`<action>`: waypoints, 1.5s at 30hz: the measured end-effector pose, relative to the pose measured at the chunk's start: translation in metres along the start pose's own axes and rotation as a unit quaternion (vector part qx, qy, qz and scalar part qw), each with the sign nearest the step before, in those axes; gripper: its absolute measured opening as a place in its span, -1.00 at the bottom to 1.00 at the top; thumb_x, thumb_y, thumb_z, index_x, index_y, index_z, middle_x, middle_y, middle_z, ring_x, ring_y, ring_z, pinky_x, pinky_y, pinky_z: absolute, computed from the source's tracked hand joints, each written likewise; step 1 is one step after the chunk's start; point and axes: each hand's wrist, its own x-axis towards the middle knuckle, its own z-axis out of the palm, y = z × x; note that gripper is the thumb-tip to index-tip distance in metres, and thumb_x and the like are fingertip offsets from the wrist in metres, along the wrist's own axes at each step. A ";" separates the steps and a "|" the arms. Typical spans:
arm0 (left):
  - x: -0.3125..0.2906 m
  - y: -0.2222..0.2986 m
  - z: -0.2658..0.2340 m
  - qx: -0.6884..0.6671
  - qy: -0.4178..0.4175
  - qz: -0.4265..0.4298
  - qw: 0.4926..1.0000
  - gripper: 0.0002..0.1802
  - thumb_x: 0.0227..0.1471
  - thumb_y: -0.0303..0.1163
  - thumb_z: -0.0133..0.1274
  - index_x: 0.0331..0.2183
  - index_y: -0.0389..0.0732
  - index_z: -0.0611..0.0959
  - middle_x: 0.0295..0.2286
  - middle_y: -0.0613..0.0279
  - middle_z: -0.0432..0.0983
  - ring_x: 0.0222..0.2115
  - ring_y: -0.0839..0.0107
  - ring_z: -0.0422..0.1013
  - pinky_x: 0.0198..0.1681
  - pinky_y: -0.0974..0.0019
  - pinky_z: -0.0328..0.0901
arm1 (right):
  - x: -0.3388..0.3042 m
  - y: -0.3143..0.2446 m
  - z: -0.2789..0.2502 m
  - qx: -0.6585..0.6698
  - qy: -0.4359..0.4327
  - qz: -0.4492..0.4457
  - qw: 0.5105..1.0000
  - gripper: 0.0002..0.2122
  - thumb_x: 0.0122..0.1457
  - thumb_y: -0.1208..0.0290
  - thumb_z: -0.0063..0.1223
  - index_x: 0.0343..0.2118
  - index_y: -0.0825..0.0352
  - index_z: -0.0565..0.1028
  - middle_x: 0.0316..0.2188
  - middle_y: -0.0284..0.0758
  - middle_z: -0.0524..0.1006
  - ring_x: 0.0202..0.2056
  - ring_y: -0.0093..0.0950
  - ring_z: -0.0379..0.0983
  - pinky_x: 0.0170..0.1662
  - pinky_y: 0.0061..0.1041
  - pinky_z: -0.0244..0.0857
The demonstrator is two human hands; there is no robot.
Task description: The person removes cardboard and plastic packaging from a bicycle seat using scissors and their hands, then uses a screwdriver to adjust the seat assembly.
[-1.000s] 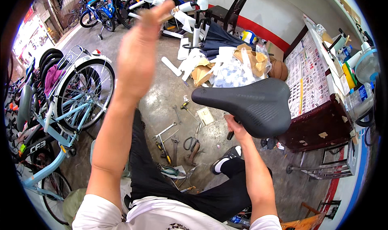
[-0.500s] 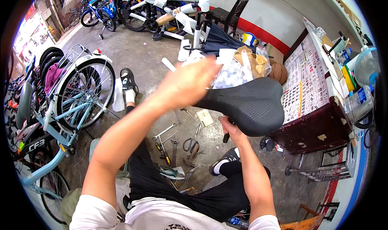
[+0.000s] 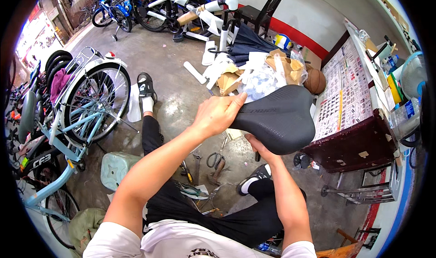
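Observation:
A black bicycle saddle (image 3: 281, 117), padded and dotted with a fine pattern, is held up in front of me, its narrow nose toward the left. Closed around that nose is my left hand (image 3: 218, 115), thumb on top. Beneath the saddle, my right hand (image 3: 261, 147) is closed on a black rod-shaped part; a short dark end of it shows below my fingers, and the saddle hides the rest. On the floor below lie scissors (image 3: 213, 162), a hammer (image 3: 218, 169), a screwdriver (image 3: 186, 172) and an adjustable wrench (image 3: 196, 167).
A light blue bicycle (image 3: 93, 106) stands at the left, with a pale green stool (image 3: 116, 169) nearby. Ahead are a partly wrapped bicycle frame (image 3: 200, 17), plastic and cardboard packaging (image 3: 265, 78) and a basketball (image 3: 314, 81). A dark red cabinet (image 3: 352, 147) is close on the right.
My left hand, blurred and raised above the saddle's nose before, has come down and gripped it. The saddle has shifted slightly left. My right hand stays underneath.

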 end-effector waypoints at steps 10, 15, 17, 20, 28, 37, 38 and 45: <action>-0.036 -0.038 0.007 0.007 0.018 0.254 0.967 -0.10 -0.05 0.18 0.28 0.16 -0.20 0.43 -0.14 -0.05 0.60 -0.14 -0.06 0.54 -0.09 0.11 0.39 | -0.003 0.002 -0.009 -0.070 -0.023 -0.032 0.997 -0.83 0.11 0.36 0.34 -0.28 0.26 0.58 -0.59 -0.50 0.46 -0.65 -0.67 0.32 -0.59 -0.59 0.21; -0.052 -0.038 0.015 -0.080 0.067 0.094 0.990 -0.14 -0.21 0.00 0.47 0.06 -0.22 0.51 -0.23 -0.08 0.63 -0.18 0.02 0.59 -0.13 0.12 0.43 | 0.002 -0.029 0.001 -0.056 -0.031 0.038 0.997 -0.65 0.06 0.40 0.40 -0.11 0.35 0.54 -0.42 -0.47 0.57 -0.41 -0.60 0.47 -0.31 -0.48 0.37; -0.054 -0.034 0.011 -0.120 0.116 0.033 0.985 -0.19 -0.20 -0.06 0.47 0.01 -0.29 0.53 -0.28 -0.10 0.65 -0.20 0.05 0.61 -0.13 0.12 0.44 | 0.013 -0.029 -0.012 -0.243 -0.056 0.015 0.968 -0.61 0.05 0.26 0.39 -0.11 0.30 0.51 -0.38 -0.32 0.60 -0.38 -0.46 0.52 -0.25 -0.41 0.40; -0.047 -0.025 -0.003 -0.053 0.191 0.014 0.980 -0.25 -0.15 -0.10 0.42 0.01 -0.28 0.52 -0.27 -0.11 0.64 -0.21 -0.02 0.59 -0.13 0.09 0.43 | 0.017 0.008 -0.040 -0.357 -0.055 -0.014 0.932 -0.53 0.01 0.11 0.37 -0.06 0.25 0.53 -0.11 -0.17 0.60 -0.06 -0.18 0.54 0.00 -0.25 0.40; -0.019 -0.117 0.083 0.106 0.140 -0.044 0.984 -0.22 -0.11 -0.06 0.36 0.08 -0.16 0.43 -0.14 -0.10 0.57 -0.14 -0.12 0.51 -0.11 -0.04 0.38 | 0.021 -0.010 -0.059 -0.427 0.011 0.055 0.903 -0.59 0.12 0.09 0.21 -0.08 0.27 0.56 -0.20 -0.21 0.63 -0.16 -0.23 0.58 -0.05 -0.25 0.40; -0.026 -0.185 0.153 0.171 0.049 -0.097 0.979 -0.19 -0.12 0.01 0.36 0.09 -0.12 0.43 -0.14 0.00 0.54 -0.16 -0.02 0.53 -0.14 -0.03 0.43 | 0.022 -0.019 -0.057 -0.436 0.001 0.048 0.899 -0.65 0.14 0.10 0.19 -0.17 0.28 0.57 -0.31 -0.28 0.66 -0.23 -0.28 0.61 -0.15 -0.27 0.41; -0.026 -0.184 0.153 0.173 0.047 -0.099 0.979 -0.19 -0.12 0.01 0.36 0.09 -0.12 0.43 -0.14 0.00 0.54 -0.16 -0.02 0.53 -0.14 -0.03 0.43 | 0.022 -0.021 -0.056 -0.434 0.000 0.050 0.900 -0.65 0.14 0.10 0.19 -0.17 0.28 0.57 -0.31 -0.28 0.66 -0.23 -0.28 0.61 -0.15 -0.27 0.41; -0.013 -0.182 0.150 0.183 0.002 -0.083 0.980 -0.23 -0.12 0.02 0.35 0.06 -0.11 0.44 -0.14 0.02 0.55 -0.15 0.02 0.54 -0.13 0.00 0.44 | 0.027 -0.027 -0.053 -0.442 -0.004 0.032 0.896 -0.67 0.13 0.11 0.19 -0.20 0.29 0.57 -0.35 -0.29 0.66 -0.25 -0.28 0.61 -0.16 -0.27 0.41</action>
